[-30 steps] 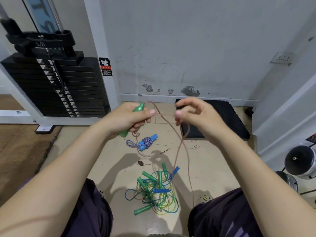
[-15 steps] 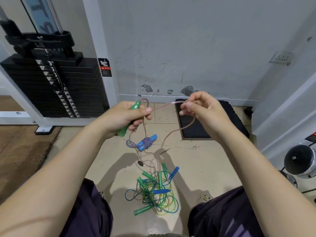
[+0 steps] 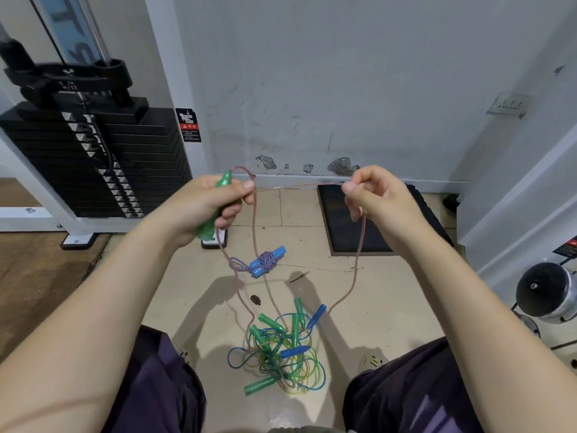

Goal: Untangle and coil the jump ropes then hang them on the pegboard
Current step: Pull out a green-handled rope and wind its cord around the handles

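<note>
A person seated over a gym floor works a pinkish jump rope (image 3: 356, 264) into a coil. The left hand (image 3: 203, 207) is wrapped around a green handle (image 3: 215, 207), thumb and forefinger also pinching the cord where a loop rises beside the handle's tip. The right hand (image 3: 374, 195) pinches the same cord between thumb and forefinger, its other fingers curled — a short span runs nearly taut between the two hands, and the rest hangs in long strands toward the floor.

Much appears left to do. One rope with blue handles (image 3: 267, 262) lies on the tiles already wrapped into a tight bundle, near a black floor mat (image 3: 346, 226). Between the person's knees a tangle of green, blue and yellow ropes (image 3: 278, 354) sits unsorted, several handles poking out; the pink cord's lower end seems to trail into it. No pegboard is in view, and nothing has been hung as far as can be seen — only a scuffed wall and a weight stack (image 3: 93, 157) at the left.
</note>
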A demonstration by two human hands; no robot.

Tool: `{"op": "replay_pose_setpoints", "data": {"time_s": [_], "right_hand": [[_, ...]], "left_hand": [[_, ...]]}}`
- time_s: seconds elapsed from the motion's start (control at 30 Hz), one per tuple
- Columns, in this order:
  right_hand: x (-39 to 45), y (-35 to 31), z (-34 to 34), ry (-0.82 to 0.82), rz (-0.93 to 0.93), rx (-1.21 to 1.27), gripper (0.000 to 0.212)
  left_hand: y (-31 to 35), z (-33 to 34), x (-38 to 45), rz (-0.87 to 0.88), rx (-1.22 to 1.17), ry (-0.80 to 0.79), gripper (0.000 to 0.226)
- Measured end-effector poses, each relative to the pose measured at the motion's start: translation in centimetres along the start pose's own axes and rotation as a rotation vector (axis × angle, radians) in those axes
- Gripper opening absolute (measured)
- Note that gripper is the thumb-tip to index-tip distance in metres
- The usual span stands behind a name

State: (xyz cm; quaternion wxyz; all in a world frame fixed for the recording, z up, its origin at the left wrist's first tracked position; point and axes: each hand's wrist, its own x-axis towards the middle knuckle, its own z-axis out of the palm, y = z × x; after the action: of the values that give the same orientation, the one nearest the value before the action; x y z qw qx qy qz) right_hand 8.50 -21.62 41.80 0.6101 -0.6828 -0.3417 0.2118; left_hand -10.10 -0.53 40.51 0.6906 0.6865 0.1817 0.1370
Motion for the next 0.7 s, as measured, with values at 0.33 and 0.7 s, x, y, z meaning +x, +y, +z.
{"op": "replay_pose_setpoints", "data": {"time_s": [0.33, 0.7], "right_hand": [[-0.9, 0.7, 3.6, -0.228, 0.014, -0.101, 0.018], [-1.3, 0.8, 3.9, -0.344, 0.031, -0.084, 0.02]], "left_hand": [[-1.0, 3.4, 0.0, -0.074, 0.049, -0.169, 0.028], [-1.5, 4.2, 0.3, -0.076, 0.011, -0.192, 0.021]]}}
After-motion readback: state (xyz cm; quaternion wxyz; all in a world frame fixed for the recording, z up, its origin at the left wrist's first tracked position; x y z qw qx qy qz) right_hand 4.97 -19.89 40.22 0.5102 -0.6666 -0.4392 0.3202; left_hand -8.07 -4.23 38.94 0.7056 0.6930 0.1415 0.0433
